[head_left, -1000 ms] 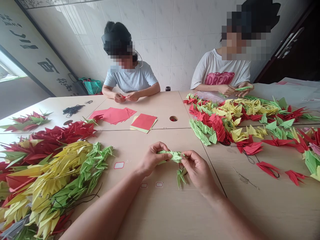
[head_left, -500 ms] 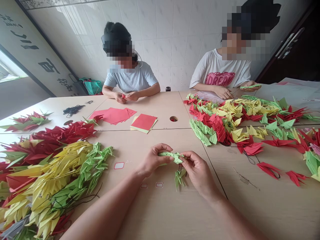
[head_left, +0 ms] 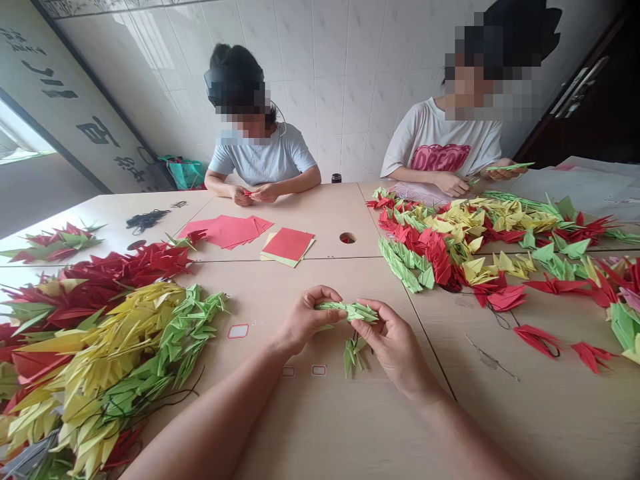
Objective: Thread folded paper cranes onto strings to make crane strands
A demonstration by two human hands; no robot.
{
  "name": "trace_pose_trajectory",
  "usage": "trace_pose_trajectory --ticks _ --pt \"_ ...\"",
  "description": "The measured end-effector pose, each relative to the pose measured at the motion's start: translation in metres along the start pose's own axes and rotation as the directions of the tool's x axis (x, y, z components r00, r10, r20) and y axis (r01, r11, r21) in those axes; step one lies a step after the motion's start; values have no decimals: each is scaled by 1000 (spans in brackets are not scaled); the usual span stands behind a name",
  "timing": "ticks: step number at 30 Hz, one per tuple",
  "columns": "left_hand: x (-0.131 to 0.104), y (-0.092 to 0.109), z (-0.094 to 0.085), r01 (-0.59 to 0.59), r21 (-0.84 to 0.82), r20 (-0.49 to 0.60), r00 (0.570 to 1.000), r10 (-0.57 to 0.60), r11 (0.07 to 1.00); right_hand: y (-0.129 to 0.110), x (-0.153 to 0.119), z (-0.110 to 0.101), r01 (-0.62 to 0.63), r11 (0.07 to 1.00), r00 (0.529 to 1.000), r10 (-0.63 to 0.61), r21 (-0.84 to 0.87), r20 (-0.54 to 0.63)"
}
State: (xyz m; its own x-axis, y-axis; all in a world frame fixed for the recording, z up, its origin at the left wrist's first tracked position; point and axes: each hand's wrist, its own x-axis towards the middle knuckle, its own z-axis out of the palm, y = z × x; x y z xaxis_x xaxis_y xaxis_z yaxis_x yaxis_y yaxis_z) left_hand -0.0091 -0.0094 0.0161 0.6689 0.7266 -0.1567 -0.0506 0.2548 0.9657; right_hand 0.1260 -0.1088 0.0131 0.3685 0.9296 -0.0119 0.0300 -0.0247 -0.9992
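Note:
Between my two hands, just above the table, is a bunch of green folded paper cranes (head_left: 354,311) pressed together in a row. My left hand (head_left: 309,320) grips its left end, thumb in front and fingers behind. At the right end, my right hand (head_left: 393,333) pinches the bunch between thumb and fingers. A dark cord hangs below it, with another green paper crane (head_left: 353,355) dangling over the tabletop. The palm sides and some fingertips are hidden behind the paper.
Heaps of red, yellow and green paper cranes lie left (head_left: 110,340) and right (head_left: 450,233). Red paper sheets (head_left: 287,245) and black cord (head_left: 145,220) lie further back. A thin needle-like wire (head_left: 493,358) rests at right. Two people sit across the table, handling folded paper.
My right thumb and fingers have shifted slightly on the green bunch, showing more of its right end. The dangling crane has swung a little left. The right-hand person's green paper has moved right.

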Motion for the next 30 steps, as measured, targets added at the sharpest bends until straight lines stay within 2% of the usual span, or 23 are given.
trace_pose_trajectory --ticks 5,11,18,23,27,30 --pt "0 -1 1 -21 32 0 1000 21 999 3 3 0 8 1000 999 -9 -25 -45" --pt "0 -1 3 -41 99 -5 999 42 994 1 2 -1 7 999 999 -8 -49 -35" --pt "-1 -1 5 -34 144 5 999 34 989 -1 2 -2 -49 995 999 48 -91 -6" --pt "0 -3 5 -49 131 8 999 48 990 0 2 -2 -3 997 1000 2 -83 -22" --pt "-1 -5 6 -46 139 57 998 38 989 -5 2 -5 -10 990 1000 7 -140 -25" --pt "-2 -5 8 -75 213 119 992 50 974 -6 3 -9 -19 985 1000 16 -171 -21"
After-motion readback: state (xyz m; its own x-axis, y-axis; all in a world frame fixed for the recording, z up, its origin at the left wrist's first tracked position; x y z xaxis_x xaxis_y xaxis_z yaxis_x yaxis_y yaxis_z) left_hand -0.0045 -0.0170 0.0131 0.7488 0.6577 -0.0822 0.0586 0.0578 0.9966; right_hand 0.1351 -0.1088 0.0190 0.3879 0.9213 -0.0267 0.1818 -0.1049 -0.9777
